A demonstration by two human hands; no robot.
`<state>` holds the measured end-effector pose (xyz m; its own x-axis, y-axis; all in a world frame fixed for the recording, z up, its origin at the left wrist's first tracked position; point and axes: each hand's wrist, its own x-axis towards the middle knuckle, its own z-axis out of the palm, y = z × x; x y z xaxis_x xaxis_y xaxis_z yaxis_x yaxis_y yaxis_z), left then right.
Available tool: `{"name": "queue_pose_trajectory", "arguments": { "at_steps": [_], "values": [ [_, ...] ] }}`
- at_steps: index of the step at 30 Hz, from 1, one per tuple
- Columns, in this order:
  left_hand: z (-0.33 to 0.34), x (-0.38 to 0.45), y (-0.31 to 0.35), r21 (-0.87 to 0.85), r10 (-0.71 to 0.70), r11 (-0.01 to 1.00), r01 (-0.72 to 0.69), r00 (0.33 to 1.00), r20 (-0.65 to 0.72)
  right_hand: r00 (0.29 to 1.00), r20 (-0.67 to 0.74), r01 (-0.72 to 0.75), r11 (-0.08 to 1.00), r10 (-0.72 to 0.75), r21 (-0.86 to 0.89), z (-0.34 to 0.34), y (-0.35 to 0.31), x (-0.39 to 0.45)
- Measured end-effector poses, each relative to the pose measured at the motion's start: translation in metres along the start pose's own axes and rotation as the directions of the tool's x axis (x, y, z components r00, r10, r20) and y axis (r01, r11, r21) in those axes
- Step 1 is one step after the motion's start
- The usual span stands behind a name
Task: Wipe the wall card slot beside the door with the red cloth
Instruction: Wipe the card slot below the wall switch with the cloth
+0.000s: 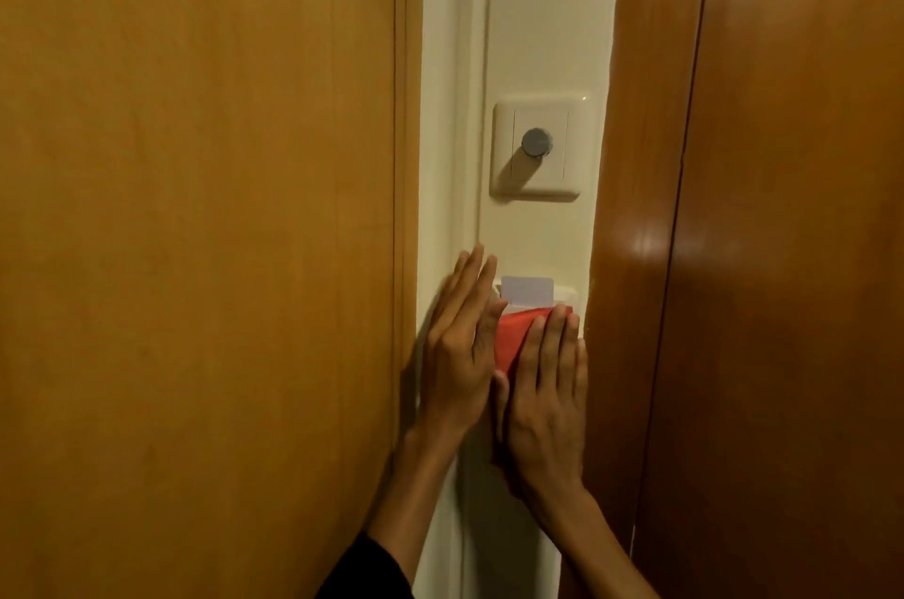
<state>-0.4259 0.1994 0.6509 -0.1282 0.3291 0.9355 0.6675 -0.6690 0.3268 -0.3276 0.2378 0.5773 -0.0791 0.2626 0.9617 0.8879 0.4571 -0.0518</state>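
Note:
The white card slot [562, 294] is mounted on the narrow cream wall strip, with a white card [527, 290] standing in its top. My right hand [545, 395] lies flat over the red cloth [513, 335] and presses it against the front of the slot. Only the cloth's upper left part shows above my fingers. My left hand [457, 346] rests flat, fingers together and pointing up, on the white door frame just left of the slot, its thumb side touching the cloth's edge. Most of the slot's face is hidden by the cloth and my right hand.
A white wall plate with a round grey knob [536, 142] sits above the slot. A light wooden door [195, 256] fills the left; a darker glossy wooden panel [758, 256] fills the right. The white door frame [440, 109] runs vertically between them.

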Motion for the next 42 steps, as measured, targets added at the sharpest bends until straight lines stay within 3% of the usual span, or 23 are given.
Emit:
{"name": "queue_pose_trajectory", "arguments": {
  "at_steps": [5,10,13,18,25,29,32,34,38,42],
  "values": [
    [0.012,0.072,-0.015,0.313,0.177,0.929,-0.198,0.980,0.094,0.998,0.025,0.055,0.994,-0.053,-0.091,0.007,0.000,0.013],
    [0.018,0.101,-0.027,0.437,0.210,0.871,-0.223,0.975,0.077,0.930,0.100,0.366,0.912,-0.353,-0.184,0.010,0.015,-0.009],
    [0.019,0.102,-0.033,0.460,0.216,0.860,-0.220,0.974,0.062,0.957,0.086,0.291,0.932,-0.278,-0.216,0.006,0.023,-0.019],
    [0.022,0.104,-0.036,0.451,0.251,0.860,-0.240,0.967,0.036,0.995,-0.053,0.080,0.990,-0.086,-0.114,0.006,0.006,0.019],
    [0.025,0.106,-0.041,0.474,0.294,0.841,-0.261,0.956,0.005,0.948,0.067,0.317,0.928,-0.310,-0.194,0.006,0.018,0.001],
    [0.024,0.106,-0.041,0.474,0.293,0.841,-0.261,0.956,0.006,0.981,0.041,0.193,0.961,-0.189,-0.199,-0.002,0.026,0.003],
    [0.025,0.108,-0.041,0.476,0.300,0.839,-0.264,0.954,0.000,0.996,-0.050,0.073,0.994,-0.077,-0.079,0.002,0.002,0.025],
    [0.025,0.109,-0.042,0.479,0.319,0.833,-0.276,0.948,-0.009,0.991,-0.028,0.132,0.990,-0.133,-0.053,0.006,-0.008,0.028],
    [0.026,0.106,-0.043,0.460,0.322,0.844,-0.276,0.947,-0.022,0.934,0.112,0.354,0.921,-0.340,-0.160,0.006,0.018,-0.009],
    [0.026,0.106,-0.042,0.460,0.317,0.846,-0.269,0.948,-0.029,0.972,0.069,0.231,0.963,-0.224,-0.138,-0.005,0.034,-0.005]
  ]
}}
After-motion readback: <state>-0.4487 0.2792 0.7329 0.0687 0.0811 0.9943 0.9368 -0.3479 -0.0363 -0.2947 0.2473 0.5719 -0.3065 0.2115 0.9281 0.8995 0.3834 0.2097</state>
